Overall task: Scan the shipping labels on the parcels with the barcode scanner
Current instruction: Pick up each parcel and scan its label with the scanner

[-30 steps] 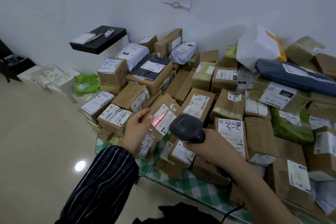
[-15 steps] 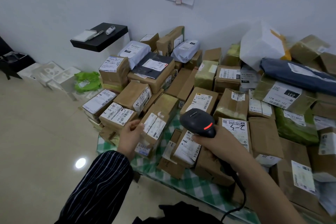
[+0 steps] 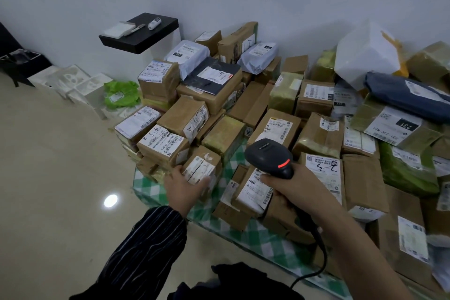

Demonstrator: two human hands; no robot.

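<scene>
I see the scanner gripped in my right hand, held over the front of the heap of parcels, a red light glowing on its back. My left hand lies open against a small box at the heap's near-left edge, fingers spread on its label. The parcels cover a bench under a green checked cloth.
</scene>
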